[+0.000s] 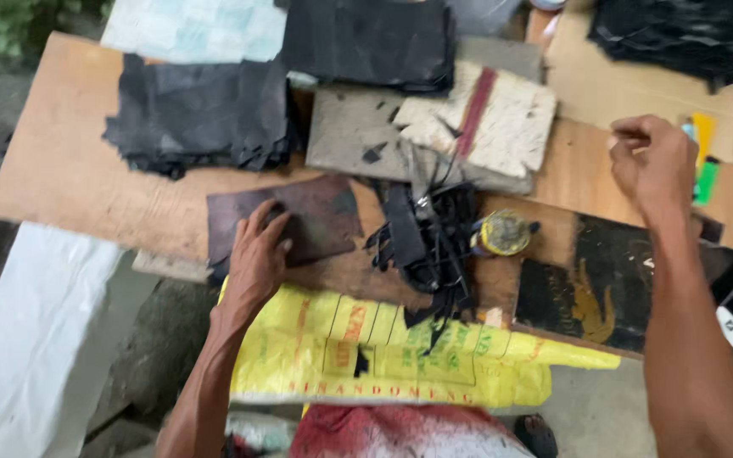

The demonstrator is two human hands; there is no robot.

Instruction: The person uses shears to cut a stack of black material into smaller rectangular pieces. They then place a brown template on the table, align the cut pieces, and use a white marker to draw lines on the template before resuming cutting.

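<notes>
Head view: left hand (258, 254) presses dark sheet (299, 222) beside glue tin (502, 233).

Bare board (78, 170) is left open to the left of the glue tin (502, 233). Passage beside the tin is obstructed by black scraps (430, 246); behind it, by stacked slabs (468, 127) and black sheets (201, 114).

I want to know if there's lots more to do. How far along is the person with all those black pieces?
Looks done: two stacks of cut black sheets at the back of the wooden board, and trimmed strips heaped mid-board. In hand: the left hand presses on a dark sheet; the right hand is pinched shut. What's left can't be judged from this view.
</notes>
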